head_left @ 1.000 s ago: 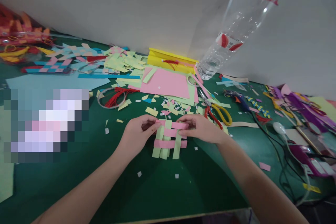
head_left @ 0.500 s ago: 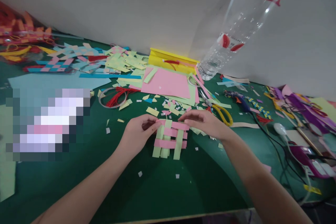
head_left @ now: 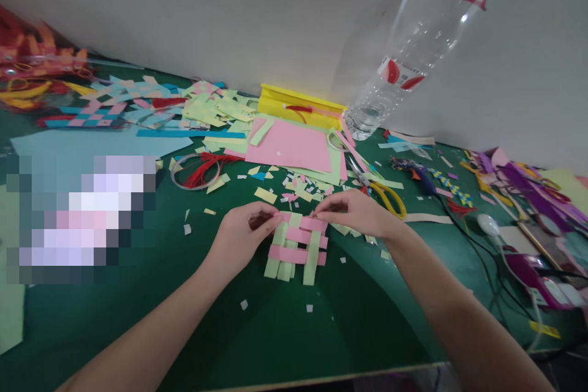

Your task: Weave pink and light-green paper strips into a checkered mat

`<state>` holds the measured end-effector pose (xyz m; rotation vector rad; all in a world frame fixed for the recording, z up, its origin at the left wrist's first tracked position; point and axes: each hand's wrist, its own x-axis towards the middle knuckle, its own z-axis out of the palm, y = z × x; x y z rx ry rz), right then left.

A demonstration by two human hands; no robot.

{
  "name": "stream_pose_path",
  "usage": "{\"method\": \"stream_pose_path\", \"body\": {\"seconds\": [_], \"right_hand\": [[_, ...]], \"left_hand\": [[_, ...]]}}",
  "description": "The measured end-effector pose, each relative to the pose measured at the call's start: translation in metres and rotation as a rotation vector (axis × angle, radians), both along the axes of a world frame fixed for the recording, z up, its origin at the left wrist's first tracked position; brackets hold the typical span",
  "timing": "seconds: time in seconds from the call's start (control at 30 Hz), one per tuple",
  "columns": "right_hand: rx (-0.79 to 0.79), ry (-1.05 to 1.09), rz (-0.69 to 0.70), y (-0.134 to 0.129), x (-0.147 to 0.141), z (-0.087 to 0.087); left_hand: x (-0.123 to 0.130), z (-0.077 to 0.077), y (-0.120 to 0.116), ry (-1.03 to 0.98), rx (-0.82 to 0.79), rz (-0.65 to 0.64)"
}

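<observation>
Right hand: had shifted from the right side of the woven paper to its top edge; strip ends there lay uncovered, likely easier to adjust. Thumb and fingertips nearly met; whether they gripped a strip, I couldn't tell.
Left hand: pinched closed on the woven paper's upper left corner.
Woven paper: hung down between both hands, nearer the wearer.
Scissors: lay beyond the woven paper, rightward.

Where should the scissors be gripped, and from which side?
Probably by the yellow handle loop, from its right: the scissors lie with blades pointing away from the person, while the right hand crowds the red handle.
</observation>
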<state>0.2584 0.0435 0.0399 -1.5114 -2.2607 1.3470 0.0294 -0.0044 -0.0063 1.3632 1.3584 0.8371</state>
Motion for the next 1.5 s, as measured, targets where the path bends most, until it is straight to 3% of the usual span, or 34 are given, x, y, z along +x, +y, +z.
{"method": "stream_pose_path", "body": {"seconds": [0.5,0.9,1.17,1.5], "right_hand": [[0.061,-0.012,0.028,0.0,-0.011,0.002],[0.054,-0.02,-0.044,-0.005,-0.03,0.005],[0.043,0.017,-0.15,-0.006,-0.031,-0.002],[0.0,0.043,-0.118,-0.008,-0.03,-0.002]], "left_hand": [[-0.001,-0.001,-0.001,0.006,-0.015,-0.001],[-0.001,0.0,-0.003,0.03,-0.013,-0.005],[0.002,0.002,-0.002,0.029,-0.007,0.029],[0.002,0.001,-0.003,0.014,-0.009,0.036]]}}
